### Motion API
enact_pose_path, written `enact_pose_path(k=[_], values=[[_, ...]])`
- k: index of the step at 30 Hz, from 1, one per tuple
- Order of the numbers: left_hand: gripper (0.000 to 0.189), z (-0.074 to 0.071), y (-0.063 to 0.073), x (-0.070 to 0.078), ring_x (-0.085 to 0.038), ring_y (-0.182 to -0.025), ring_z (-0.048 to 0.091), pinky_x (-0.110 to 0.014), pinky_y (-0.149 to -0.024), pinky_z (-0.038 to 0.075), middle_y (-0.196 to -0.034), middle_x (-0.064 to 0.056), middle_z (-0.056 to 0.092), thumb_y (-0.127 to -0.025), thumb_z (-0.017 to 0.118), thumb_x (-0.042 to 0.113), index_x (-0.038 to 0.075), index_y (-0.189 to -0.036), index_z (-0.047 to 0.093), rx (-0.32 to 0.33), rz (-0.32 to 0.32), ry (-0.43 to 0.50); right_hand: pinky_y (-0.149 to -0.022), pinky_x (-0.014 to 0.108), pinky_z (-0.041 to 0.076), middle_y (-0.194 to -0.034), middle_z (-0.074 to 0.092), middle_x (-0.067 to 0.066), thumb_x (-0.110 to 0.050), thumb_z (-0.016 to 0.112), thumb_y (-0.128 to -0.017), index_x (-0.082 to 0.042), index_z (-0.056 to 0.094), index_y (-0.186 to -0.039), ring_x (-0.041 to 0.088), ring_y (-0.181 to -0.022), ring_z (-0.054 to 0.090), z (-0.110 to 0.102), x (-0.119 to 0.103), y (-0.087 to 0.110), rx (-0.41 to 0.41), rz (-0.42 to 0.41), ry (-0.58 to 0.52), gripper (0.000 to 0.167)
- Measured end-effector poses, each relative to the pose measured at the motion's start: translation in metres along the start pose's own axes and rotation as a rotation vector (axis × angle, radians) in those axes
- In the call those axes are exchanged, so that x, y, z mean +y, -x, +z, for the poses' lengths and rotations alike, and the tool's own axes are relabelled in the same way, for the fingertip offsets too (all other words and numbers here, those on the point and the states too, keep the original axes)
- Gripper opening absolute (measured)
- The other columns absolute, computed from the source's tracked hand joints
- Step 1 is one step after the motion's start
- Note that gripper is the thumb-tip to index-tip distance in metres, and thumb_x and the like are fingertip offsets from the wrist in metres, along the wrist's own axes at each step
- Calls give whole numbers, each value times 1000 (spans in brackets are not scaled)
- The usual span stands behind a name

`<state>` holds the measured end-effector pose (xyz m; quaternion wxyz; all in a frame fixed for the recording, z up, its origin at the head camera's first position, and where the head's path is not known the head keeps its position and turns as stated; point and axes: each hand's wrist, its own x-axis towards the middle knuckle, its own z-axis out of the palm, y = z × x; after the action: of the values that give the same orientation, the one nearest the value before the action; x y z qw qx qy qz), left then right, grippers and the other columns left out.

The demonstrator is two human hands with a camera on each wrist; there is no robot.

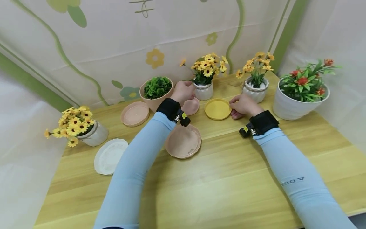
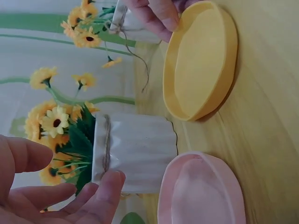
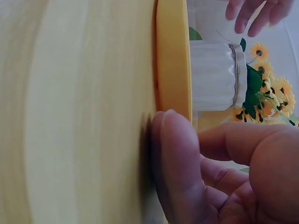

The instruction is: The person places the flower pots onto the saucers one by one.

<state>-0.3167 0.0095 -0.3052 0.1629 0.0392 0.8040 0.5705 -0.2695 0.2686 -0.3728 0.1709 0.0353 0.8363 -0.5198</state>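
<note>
At the right edge of a shallow yellow plant saucer [image 1: 218, 109] is my right hand [image 1: 243, 106], pinching the rim between thumb and fingers. The saucer's underside meets the tabletop in the right wrist view. My left hand [image 1: 183, 91] is beside a white pot [image 1: 204, 92] of yellow flowers, its fingers spread and loosely bent. In the left wrist view nothing lies between those fingers, and the ribbed pot [image 2: 140, 149] with its twine band stands just beyond them. A small pink saucer [image 1: 191, 106], partly covered by the left hand in the head view, lies in front of that pot.
A pink pot of green leaves [image 1: 154, 103] stands left of the left hand. Further left are a pink saucer [image 1: 135, 114], a white saucer [image 1: 110, 156] and a flower pot [image 1: 96, 135]. Another pink saucer [image 1: 184, 142] lies nearer. Two white pots [image 1: 255, 93] stand at the right.
</note>
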Motion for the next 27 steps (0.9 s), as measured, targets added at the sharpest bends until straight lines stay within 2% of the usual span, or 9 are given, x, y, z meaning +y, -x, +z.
enact_pose_path(k=[5,8,10,12,14,16,19,22,27], values=[[45,-1,-12,0,-30,-102,62,-39,-91,51,-126,-14,54,-106,46,22,4,-146,45,28,-41,-37,-55,33,59,-71,67,13,-10,49,-103,11,47,-135,19,-55,68,2,0,-2,-7,10,-18,38],[24,-2,-18,-3,-28,-79,56,-40,-82,49,-89,-9,52,-105,45,21,3,-100,60,36,-80,-18,-55,33,59,-71,67,14,-10,49,-103,10,48,-134,19,-55,68,3,0,-4,-8,15,-27,37],[30,-3,-21,-4,-30,-76,53,-42,-81,48,-77,-8,45,-105,45,19,9,-77,47,39,-118,34,-55,32,59,-71,67,14,-10,49,-103,11,48,-134,19,-54,67,4,0,-4,-11,21,-42,37],[33,-3,-25,-5,-35,-82,56,-44,-85,49,-79,-9,44,-104,45,17,10,-73,38,41,-162,110,-55,32,58,-70,66,14,-9,49,-103,10,47,-135,18,-54,67,5,-1,-4,-9,29,-59,37],[22,-3,-28,-5,-40,-100,60,-49,-95,49,-92,-11,50,-104,45,16,8,-84,48,52,-201,194,-55,32,58,-70,66,14,-9,48,-103,10,47,-135,18,-53,67,5,-1,-4,-10,37,-74,37],[16,-2,-32,-5,-41,-111,59,-49,-98,48,-106,-13,52,-105,45,18,6,-111,55,61,-231,232,-55,32,58,-69,66,14,-9,48,-103,10,46,-136,18,-53,67,5,-1,-4,-7,44,-80,37],[43,1,-37,-3,-41,-114,59,-48,-97,49,-114,-17,55,-105,45,19,14,-148,39,60,-264,260,-55,32,58,-70,66,15,-9,48,-103,9,47,-136,18,-53,66,3,-1,-4,0,46,-80,37],[55,6,-41,0,-39,-108,62,-48,-96,50,-120,-18,56,-106,45,20,18,-157,26,57,-284,275,-55,33,58,-71,66,15,-10,49,-104,8,47,-136,19,-54,67,1,0,-4,3,50,-81,37],[58,12,-48,3,-36,-100,64,-46,-94,51,-142,-12,46,-106,45,20,19,-159,20,49,-301,284,-56,33,59,-71,66,15,-11,50,-104,8,48,-136,19,-54,67,-3,3,-4,6,59,-90,37]])
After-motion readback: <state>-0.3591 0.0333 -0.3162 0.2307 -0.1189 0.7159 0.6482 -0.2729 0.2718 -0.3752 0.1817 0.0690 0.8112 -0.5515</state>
